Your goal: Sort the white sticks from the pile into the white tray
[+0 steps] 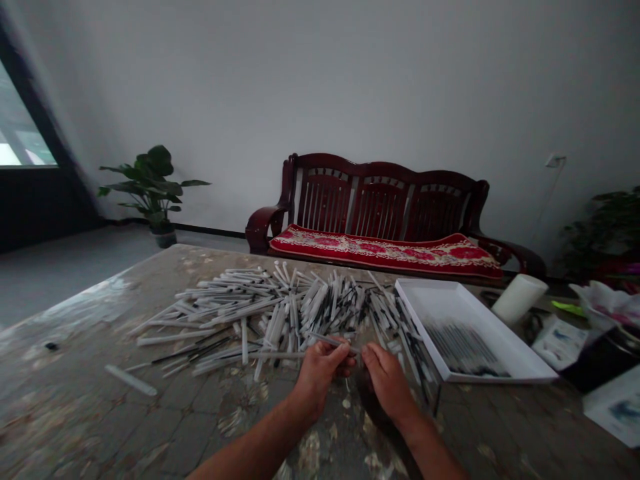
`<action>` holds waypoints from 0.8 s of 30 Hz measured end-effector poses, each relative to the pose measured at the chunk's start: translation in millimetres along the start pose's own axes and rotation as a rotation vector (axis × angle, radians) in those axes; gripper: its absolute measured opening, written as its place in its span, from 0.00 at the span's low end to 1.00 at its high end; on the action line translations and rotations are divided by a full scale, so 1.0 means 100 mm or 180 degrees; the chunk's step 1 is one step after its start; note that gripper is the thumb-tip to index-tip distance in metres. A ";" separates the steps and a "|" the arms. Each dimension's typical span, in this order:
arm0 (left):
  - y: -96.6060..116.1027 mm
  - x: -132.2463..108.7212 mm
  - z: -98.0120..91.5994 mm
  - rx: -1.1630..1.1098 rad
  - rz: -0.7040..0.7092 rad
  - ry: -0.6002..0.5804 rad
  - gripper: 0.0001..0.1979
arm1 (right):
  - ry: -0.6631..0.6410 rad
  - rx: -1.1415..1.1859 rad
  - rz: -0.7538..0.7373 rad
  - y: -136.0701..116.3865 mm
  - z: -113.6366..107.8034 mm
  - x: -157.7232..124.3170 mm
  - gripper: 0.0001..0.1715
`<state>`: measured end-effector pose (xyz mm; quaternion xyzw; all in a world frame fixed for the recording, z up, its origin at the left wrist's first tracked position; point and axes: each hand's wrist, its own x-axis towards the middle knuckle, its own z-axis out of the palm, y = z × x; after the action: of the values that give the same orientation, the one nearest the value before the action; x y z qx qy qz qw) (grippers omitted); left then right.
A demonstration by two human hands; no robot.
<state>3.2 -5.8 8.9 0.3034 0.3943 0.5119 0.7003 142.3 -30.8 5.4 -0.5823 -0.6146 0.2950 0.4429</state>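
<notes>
The left hand grips a thin white tube narrowly, the right hand curled just beside its end; a white tray at right holds dark-tipped tubes.

Left hand and right hand — nearly touching (bare)

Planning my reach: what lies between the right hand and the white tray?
In the head view, a few loose white sticks lie between the right hand and the tray.

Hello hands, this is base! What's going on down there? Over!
Left hand pinching a thin white tube, its tip by the right hand. Loose pile of white tubes just beyond. White tray off to the right, out of the way. Over.
</notes>
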 end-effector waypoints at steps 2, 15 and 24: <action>-0.01 0.02 0.00 0.0150 -0.0002 -0.0045 0.19 | -0.0089 0.0385 0.0478 0.02 0.04 -0.01 0.26; 0.32 -0.07 -0.23 0.3928 0.2533 -0.0068 0.11 | 0.0082 -0.0527 -0.0833 -0.12 -0.06 -0.14 0.24; 0.26 0.05 -0.26 0.2087 0.2231 0.0725 0.07 | 0.0208 -0.1124 -0.0088 0.09 -0.35 -0.03 0.10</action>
<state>-31.1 7.7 16.3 0.5643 0.4829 0.5955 0.3061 177.5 -37.9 12.5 -0.6518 -0.6501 0.1573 0.3575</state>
